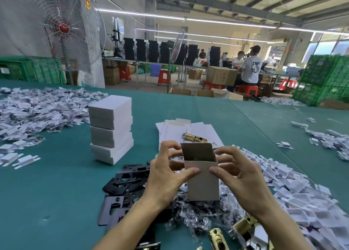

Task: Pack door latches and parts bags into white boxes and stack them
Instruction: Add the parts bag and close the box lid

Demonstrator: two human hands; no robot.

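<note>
Open-topped white cardboard box [203, 180] upright over heap of clear plastic parts bags [198, 212], gripped on both sides by left hand [164, 176] and right hand [239, 176]. Black metal strike plates [124, 176] just left, stack of closed white boxes [111, 129] beyond. Brass door latch [194, 137] behind on flat white box blanks [170, 130]. Bare green tabletop [56, 183] near-left.

One wide-angle head-worn camera looks forward and down from close above the left hand [166, 176] and right hand [239, 176], taking in the flat teal table [56, 193] around them and the factory hall [207, 42] far beyond.
</note>
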